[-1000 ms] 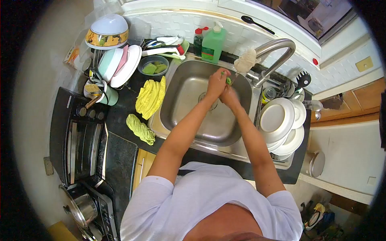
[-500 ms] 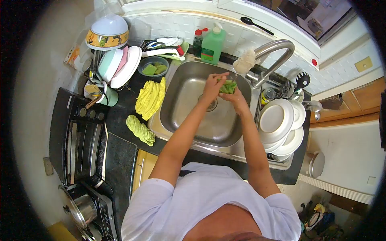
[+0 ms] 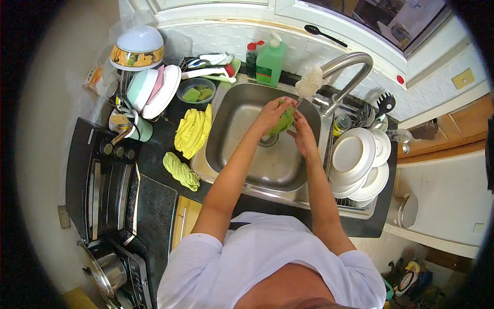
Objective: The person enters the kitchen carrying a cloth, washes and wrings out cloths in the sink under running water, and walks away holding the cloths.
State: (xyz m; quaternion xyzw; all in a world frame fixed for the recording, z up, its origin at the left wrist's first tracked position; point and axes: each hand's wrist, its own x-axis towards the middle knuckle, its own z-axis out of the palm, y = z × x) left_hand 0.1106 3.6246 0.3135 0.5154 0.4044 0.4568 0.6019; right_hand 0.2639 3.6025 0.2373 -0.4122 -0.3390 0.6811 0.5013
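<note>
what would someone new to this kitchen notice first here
The eye likely goes first to the steel sink in the middle, where the left hand and right hand are at a green thing near the tap. Next might come the bright yellow cloth on the dark counter left of the sink, then the pile of white plates in the rack to its right.

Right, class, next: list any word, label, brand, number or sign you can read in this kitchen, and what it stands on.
No text can be read for certain.
Green pump bottle: label too small to read.
Oven: small mark on its front, too small.
Cooker's control panel: markings too small and blurred.
</note>
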